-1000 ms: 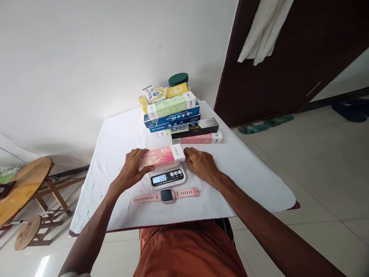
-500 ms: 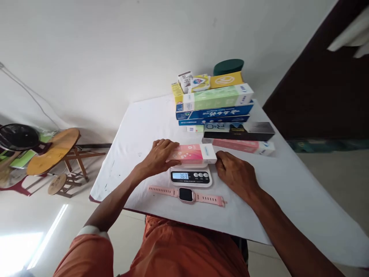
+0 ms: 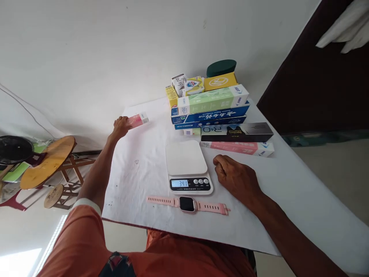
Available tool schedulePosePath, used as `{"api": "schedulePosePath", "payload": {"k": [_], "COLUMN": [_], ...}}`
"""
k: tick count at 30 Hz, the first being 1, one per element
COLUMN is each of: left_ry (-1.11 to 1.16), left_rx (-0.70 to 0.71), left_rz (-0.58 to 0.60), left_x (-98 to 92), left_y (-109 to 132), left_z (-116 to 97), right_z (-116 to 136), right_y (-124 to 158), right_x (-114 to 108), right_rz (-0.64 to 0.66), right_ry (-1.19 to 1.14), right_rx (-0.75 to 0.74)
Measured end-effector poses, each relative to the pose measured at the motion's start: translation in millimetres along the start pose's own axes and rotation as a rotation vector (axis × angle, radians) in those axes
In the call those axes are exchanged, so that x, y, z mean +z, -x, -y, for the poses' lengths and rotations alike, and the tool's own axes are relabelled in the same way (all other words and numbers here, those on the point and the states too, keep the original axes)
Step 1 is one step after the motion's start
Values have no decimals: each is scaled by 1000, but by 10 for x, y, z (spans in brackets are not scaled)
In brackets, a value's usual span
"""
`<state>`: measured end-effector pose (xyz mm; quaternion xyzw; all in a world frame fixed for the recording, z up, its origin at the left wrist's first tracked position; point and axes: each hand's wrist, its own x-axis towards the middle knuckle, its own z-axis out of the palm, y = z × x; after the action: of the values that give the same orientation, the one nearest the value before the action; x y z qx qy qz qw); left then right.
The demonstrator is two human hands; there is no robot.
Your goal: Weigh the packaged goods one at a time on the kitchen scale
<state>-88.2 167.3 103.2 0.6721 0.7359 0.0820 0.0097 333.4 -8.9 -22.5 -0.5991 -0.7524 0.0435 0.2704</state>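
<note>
At the far left of the table, my left hand [image 3: 121, 126] is closed on one end of a pink and white toothpaste box [image 3: 136, 120]. Whether the box touches the cloth I cannot tell. A white digital kitchen scale [image 3: 186, 157] stands in the middle with a bare plate, its lit display [image 3: 179, 183] reading 341. My right hand [image 3: 235, 173] rests on the table just right of the scale, fingers curled in and nothing visible in them. In front of the scale lies a pink smartwatch [image 3: 187, 204], its strap stretched out flat.
Behind the scale several boxes are stacked: a black charcoal toothpaste box [image 3: 238, 132], another pink box [image 3: 239, 147], a green box [image 3: 213, 100], blue ones and a yellow box [image 3: 220, 81]. A wall [image 3: 115, 50] borders the back. A fan [image 3: 15, 149] and wooden stools stand left.
The pink toothpaste box went off the scale, carried left and back by my left hand. The display changed from 363 to 341. My right hand stays beside the scale.
</note>
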Motion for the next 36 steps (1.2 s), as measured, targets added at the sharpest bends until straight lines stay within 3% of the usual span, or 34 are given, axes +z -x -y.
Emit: {"api": "schedulePosePath", "payload": {"k": [3, 6, 12, 15, 17, 20, 21, 23, 26, 28, 31, 36], "left_ry": [12, 17, 26, 29, 71, 250, 310, 327, 271, 159, 1, -65], "left_rx": [-29, -55, -63, -14, 79, 400, 531, 662, 879, 942, 925, 867], "left_rz": [23, 61, 83, 24, -90, -304, -312, -269, -96, 7, 79, 94], "left_x": [102, 179, 231, 183, 131, 64, 54, 63, 149, 232, 347, 461], "left_y": [-353, -525, -522, -389, -230, 131, 273, 555, 875, 980, 1007, 945], "left_z": [-6, -15, -60, -242, -481, -1007, -1211, -1627, -2195, -2495, -2807, -3028], "right_z": [8, 11, 24, 47, 69, 106, 118, 141, 169, 181, 188, 195], "right_y": [-10, -25, -39, -48, -60, -86, -95, -108, -117, -119, -123, -128], "right_x": [-17, -31, -52, -77, -101, -145, -160, -189, -226, -243, -261, -287], "right_rz": [16, 46, 112, 152, 171, 210, 228, 259, 271, 272, 282, 309], "right_ry": [8, 8, 18, 29, 35, 53, 60, 76, 101, 116, 122, 109], "right_rx": [23, 37, 71, 91, 99, 108, 112, 117, 111, 107, 105, 94]}}
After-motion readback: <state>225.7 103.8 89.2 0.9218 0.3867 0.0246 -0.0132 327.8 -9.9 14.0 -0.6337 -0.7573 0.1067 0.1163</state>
